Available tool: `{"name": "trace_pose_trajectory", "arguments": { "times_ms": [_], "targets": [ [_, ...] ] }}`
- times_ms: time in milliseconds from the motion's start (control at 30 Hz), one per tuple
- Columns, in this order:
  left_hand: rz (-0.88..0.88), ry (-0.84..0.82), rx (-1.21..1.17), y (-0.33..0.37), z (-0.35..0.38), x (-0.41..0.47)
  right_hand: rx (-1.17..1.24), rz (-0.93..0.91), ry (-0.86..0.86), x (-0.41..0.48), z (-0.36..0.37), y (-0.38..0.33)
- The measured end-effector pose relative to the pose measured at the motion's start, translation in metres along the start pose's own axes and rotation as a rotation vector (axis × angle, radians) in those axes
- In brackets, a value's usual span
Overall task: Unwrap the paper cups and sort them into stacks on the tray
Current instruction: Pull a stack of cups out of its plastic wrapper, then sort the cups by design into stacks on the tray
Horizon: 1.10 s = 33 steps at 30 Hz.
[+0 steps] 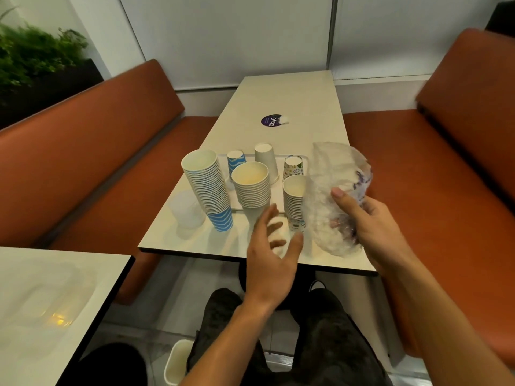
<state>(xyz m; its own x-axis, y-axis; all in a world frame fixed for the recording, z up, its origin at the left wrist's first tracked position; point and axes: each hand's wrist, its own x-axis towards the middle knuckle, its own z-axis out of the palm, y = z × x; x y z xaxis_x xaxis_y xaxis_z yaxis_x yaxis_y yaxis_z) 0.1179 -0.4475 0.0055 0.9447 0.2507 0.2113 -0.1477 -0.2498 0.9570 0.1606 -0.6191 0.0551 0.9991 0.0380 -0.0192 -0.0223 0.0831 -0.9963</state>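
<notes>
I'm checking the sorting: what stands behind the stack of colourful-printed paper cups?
A single colourful-printed paper cup on the white tray; the colourful-printed cup stack hides its lower part.

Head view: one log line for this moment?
right hand grips crumpled clear plastic wrapper | left hand open near white paper cup stack

Three tall cup stacks, the blue-striped stack [207, 188], the plain white stack [252, 188] and the patterned stack [294, 203], stand in a row along the near edge of the tray [277, 196], with only narrow gaps between them. Behind them, three upturned cups [266, 160] stand apart. A clear tub [186, 208] crowds the left end. The plastic wrapper [331, 201] held in the right hand [373, 221] blocks the right. Beyond the tray the table [306, 107] lies open but for a round sticker [271, 121].
</notes>
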Motion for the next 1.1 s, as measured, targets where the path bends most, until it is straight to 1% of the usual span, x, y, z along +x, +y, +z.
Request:
{"name": "trace_pose_trajectory", "arguments": {
  "times_ms": [67, 133, 167, 233, 300, 400, 500, 600, 667, 800, 900, 1000, 1100],
  "targets": [
    [0.164, 0.020, -0.047, 0.023, -0.021, 0.007, -0.069, 0.005, -0.131, 0.002, 0.018, -0.009],
    [0.326, 0.009, -0.005, 0.039, -0.042, 0.016, -0.109, 0.017, -0.256, 0.004, 0.037, -0.021],
    [0.385, -0.002, 0.041, 0.044, -0.054, 0.019, -0.137, 0.008, -0.301, 0.006, 0.047, -0.025],
    [0.441, -0.027, 0.136, 0.048, -0.080, 0.025, -0.201, -0.020, -0.395, 0.010, 0.067, -0.031],
    [0.422, -0.035, 0.176, 0.044, -0.106, 0.029, -0.259, -0.034, -0.483, 0.011, 0.089, -0.035],
    [0.323, -0.007, 0.172, 0.033, -0.150, 0.030, -0.415, -0.040, -0.635, 0.011, 0.123, -0.034],
    [0.235, 0.014, 0.237, 0.021, -0.192, 0.027, -0.521, -0.015, -0.825, 0.013, 0.156, -0.029],
    [0.208, 0.161, 0.211, 0.013, -0.235, 0.021, -0.532, -0.055, -0.902, 0.012, 0.196, -0.024],
    [0.173, 0.307, 0.147, 0.006, -0.267, 0.015, -0.511, -0.081, -0.936, 0.012, 0.222, -0.014],
    [0.035, 0.630, -0.061, -0.003, -0.331, -0.001, -0.550, -0.122, -0.926, 0.013, 0.264, 0.014],
    [0.005, 0.827, -0.175, -0.002, -0.381, -0.014, -0.529, -0.085, -0.968, 0.010, 0.291, 0.033],
    [-0.001, 0.955, -0.170, -0.004, -0.423, -0.030, -0.475, -0.052, -0.999, 0.001, 0.320, 0.044],
    [-0.023, 1.013, -0.204, -0.011, -0.442, -0.048, -0.365, -0.027, -0.982, -0.011, 0.347, 0.046]
  ]
}}
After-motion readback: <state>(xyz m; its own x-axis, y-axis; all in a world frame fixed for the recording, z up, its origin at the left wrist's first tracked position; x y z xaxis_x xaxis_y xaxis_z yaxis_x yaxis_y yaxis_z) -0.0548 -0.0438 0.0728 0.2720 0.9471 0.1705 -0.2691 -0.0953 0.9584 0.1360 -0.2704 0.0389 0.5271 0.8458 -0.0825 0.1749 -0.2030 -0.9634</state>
